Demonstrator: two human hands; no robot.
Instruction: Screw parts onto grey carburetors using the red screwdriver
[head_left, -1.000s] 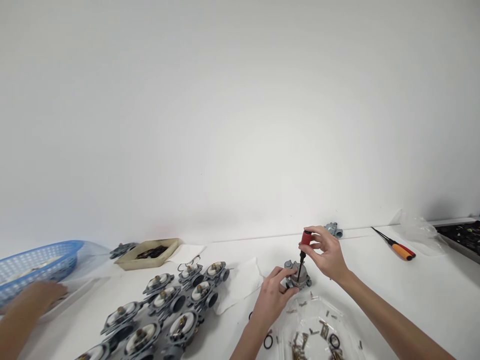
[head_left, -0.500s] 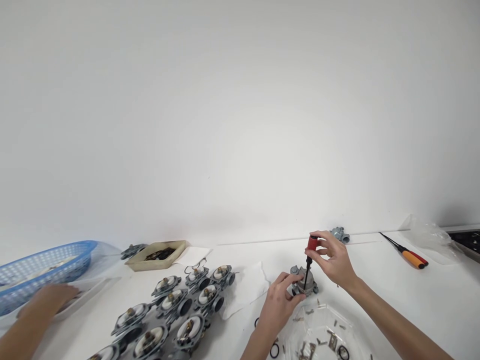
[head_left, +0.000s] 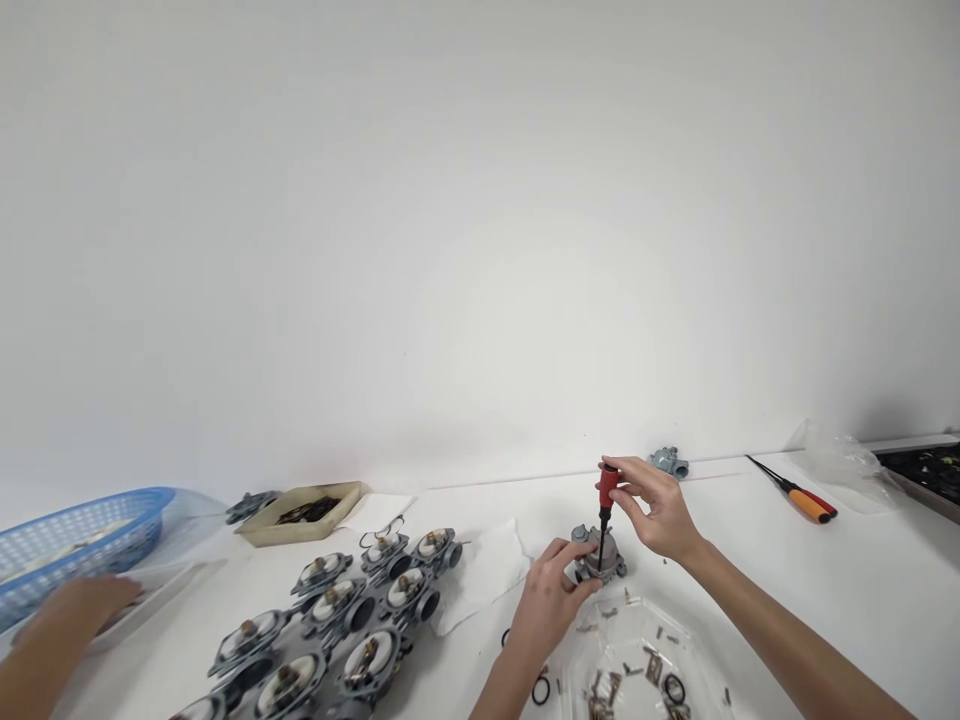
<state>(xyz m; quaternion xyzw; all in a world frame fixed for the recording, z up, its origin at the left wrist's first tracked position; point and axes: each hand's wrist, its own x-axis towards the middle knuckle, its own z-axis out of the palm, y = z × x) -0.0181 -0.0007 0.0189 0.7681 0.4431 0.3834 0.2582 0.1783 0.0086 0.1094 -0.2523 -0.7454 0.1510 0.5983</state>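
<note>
A red-handled screwdriver stands almost upright in my right hand, its handle pinched between thumb and fingers near the top. The dark shaft runs down to the front edge of a grey metal carburetor on the white table. My left hand grips this carburetor from its left side, thumb in front and fingers on top. Just in front of it lies a clear plastic tray with small screws, brass pieces and a black O-ring. The screwdriver tip is too small to make out.
Several open carburetors with white floats stand to the left. Behind them is a beige tray of dark parts. Another person's hand reaches into a white tray near a blue basket. Tweezers-like orange-handled pliers lie at right.
The whole view has shifted slightly. The screwdriver is more upright than before, still on the carburetor's edge. Both my hands keep their holds.
</note>
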